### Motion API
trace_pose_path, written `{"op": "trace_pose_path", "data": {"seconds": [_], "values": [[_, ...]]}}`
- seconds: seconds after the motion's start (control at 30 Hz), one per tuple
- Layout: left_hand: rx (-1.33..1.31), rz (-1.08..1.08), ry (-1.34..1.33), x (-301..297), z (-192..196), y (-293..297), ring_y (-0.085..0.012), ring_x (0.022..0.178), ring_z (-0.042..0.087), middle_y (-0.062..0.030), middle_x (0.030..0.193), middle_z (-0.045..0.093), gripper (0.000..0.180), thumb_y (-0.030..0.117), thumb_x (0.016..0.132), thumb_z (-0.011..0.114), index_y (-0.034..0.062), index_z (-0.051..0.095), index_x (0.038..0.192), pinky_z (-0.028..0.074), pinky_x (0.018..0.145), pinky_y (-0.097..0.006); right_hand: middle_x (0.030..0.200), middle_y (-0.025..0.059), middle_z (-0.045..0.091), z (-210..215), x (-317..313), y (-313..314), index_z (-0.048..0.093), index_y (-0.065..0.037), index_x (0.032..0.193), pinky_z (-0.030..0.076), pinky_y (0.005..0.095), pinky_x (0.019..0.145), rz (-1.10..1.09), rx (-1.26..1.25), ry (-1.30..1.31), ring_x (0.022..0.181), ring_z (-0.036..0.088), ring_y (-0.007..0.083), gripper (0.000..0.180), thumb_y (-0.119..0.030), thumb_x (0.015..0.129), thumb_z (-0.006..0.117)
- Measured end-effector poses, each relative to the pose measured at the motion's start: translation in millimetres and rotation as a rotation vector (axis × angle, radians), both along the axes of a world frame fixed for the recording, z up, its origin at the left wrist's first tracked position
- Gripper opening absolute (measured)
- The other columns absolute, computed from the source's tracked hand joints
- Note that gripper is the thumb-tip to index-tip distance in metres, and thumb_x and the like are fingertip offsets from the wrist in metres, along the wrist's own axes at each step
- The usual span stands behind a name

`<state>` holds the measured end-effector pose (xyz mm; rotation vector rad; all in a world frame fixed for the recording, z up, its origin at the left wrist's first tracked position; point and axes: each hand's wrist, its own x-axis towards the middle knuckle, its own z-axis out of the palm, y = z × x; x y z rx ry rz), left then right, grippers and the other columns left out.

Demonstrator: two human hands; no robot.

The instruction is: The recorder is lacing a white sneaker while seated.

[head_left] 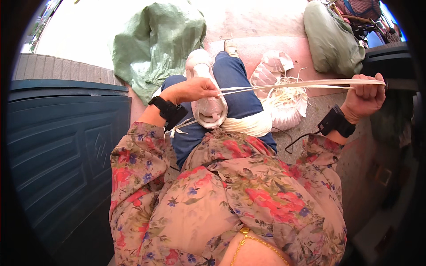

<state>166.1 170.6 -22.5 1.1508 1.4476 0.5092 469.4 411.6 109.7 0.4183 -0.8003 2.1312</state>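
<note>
A pale sneaker [208,111] lies between my thighs with its toe pointing away from me. Over its middle, the fingers of my left hand [193,91] are pinched on a white shoelace [293,85]. The lace runs taut to the right in two strands. At its far end my right hand [367,95] is closed in a fist around it, raised well right of the sneaker. Another lace end [179,128] hangs loose by my left wrist. A bundle of cream laces [250,124] lies across my right thigh.
Right of my leg, pale shoe pieces [284,113] lie heaped with loose laces. A green sack [159,44] lies at the far left, and a grey-green sack [330,42] at the far right. A blue panelled door [66,155] stands close on the left.
</note>
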Motion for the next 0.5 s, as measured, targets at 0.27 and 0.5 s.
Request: {"op": "trace_pose_path", "data": {"seconds": [0.27, 0.5], "values": [[0.255, 0.305, -0.276, -33.4, 64.9, -31.3, -0.0112, 0.071, 0.051, -0.0017, 0.076, 0.055, 0.02, 0.019, 0.089, 0.046, 0.0039, 0.056, 0.08, 0.042, 0.068, -0.027, 0.049, -0.0076, 0.024, -13.8, -26.6, -4.2, 0.052, -0.008, 0.082, 0.015, 0.0217, 0.037, -0.198, -0.042, -0.434, 0.039, 0.019, 0.0036, 0.015, -0.021, 0.087, 0.045], [0.803, 1.025, -0.808, -175.1, 149.9, -166.0, -0.0095, 0.056, 0.03, 0.0032, 0.059, 0.028, 0.018, 0.012, 0.091, 0.044, 0.0084, 0.042, 0.074, 0.031, 0.06, -0.025, 0.067, -0.0039, 0.05, -133.6, -107.4, -83.1, 0.057, -0.003, 0.103, 0.038, 0.0189, 0.049, -0.003, 0.401, -1.384, 0.056, 0.043, 0.0036, 0.026, -0.022, 0.087, 0.052]]}}
